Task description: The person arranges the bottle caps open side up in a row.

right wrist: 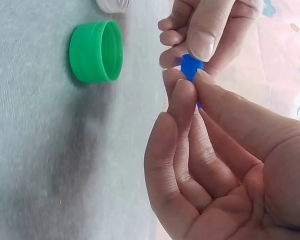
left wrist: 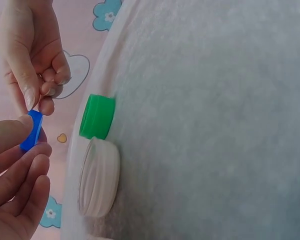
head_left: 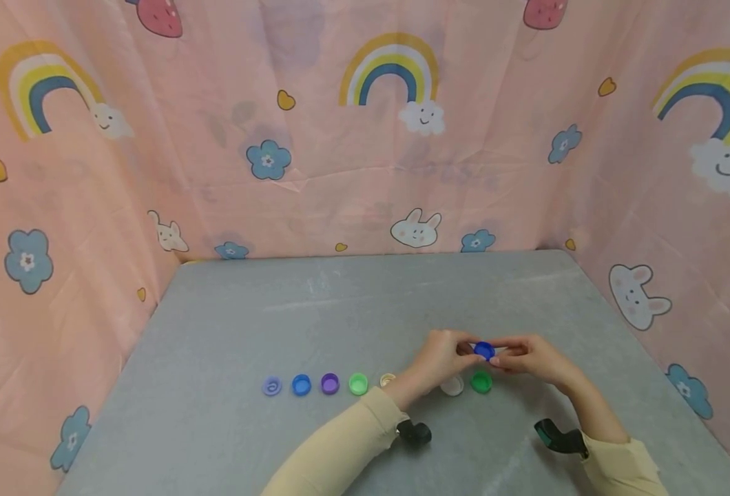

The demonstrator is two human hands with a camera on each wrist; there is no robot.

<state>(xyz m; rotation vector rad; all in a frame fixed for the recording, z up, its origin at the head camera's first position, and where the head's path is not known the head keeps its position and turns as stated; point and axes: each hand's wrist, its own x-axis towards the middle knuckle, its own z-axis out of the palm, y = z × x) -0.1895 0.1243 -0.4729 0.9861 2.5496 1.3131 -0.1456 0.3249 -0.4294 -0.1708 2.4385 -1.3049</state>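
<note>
Both hands meet at a dark blue bottle cap [head_left: 484, 351] held above the grey table. My left hand [head_left: 442, 355] pinches one side of it between thumb and fingers. From the other side, the thumb and fingertips of my right hand [head_left: 535, 358] pinch it too. In the left wrist view the blue cap [left wrist: 32, 131] stands tilted on edge; fingers partly cover it in the right wrist view. Just below the hands, a green cap [head_left: 481, 381] and a whitish cap [head_left: 452, 385] lie side by side on the table.
A row of caps continues leftward: tan [head_left: 387, 379], light green [head_left: 358, 384], purple [head_left: 330, 384], blue [head_left: 301, 384] and pale lavender-blue [head_left: 272, 386]. My left forearm crosses the row and hides part of it. A pink patterned curtain [head_left: 340, 179] surrounds the grey table [head_left: 315, 317].
</note>
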